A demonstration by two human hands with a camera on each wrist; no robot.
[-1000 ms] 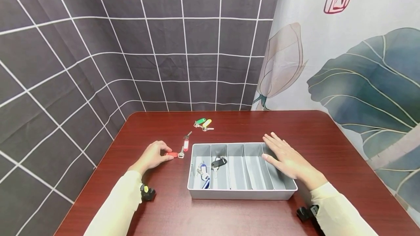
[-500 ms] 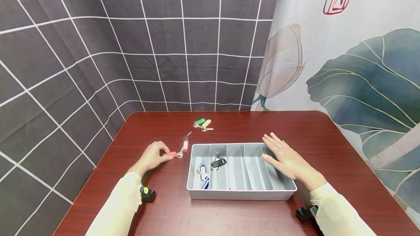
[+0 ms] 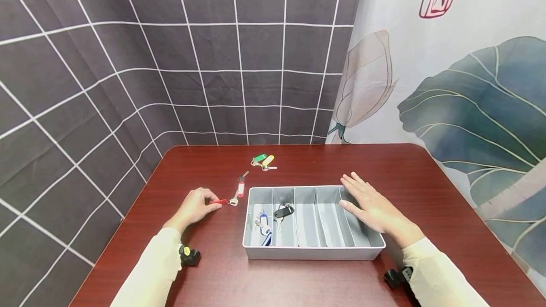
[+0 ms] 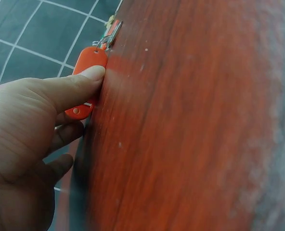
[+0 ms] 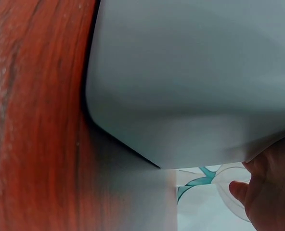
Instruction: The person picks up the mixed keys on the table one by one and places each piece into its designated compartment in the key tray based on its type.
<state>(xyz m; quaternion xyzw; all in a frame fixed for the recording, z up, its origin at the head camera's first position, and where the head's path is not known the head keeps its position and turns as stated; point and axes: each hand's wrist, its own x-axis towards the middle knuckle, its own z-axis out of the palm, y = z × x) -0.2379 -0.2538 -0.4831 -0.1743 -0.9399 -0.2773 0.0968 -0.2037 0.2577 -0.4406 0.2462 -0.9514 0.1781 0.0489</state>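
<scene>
In the head view my left hand (image 3: 194, 207) pinches a red key tag (image 3: 219, 202) between thumb and fingers, left of the grey tray. Its key (image 3: 233, 201) points right, toward a second key tag (image 3: 241, 189), red with a white label. Close up in the left wrist view, the thumb presses on the orange-red tag (image 4: 88, 58), held on edge near the tabletop. My right hand (image 3: 375, 207) lies with straight fingers over the right end of the divided tray (image 3: 315, 253); the right wrist view shows that hand (image 5: 272, 185) against the tray's outer wall.
Keys with blue tags (image 3: 264, 221) lie in the tray's leftmost compartment. A key with a black tag (image 3: 283, 212) sits in the one beside it. Behind the tray are a green key tag (image 3: 259, 158) and a yellow key tag (image 3: 268, 160) with keys.
The left hand has shifted slightly left with the red key tag and turned it from flat to edge-on; its key has slid a little left. The right hand stays put.
</scene>
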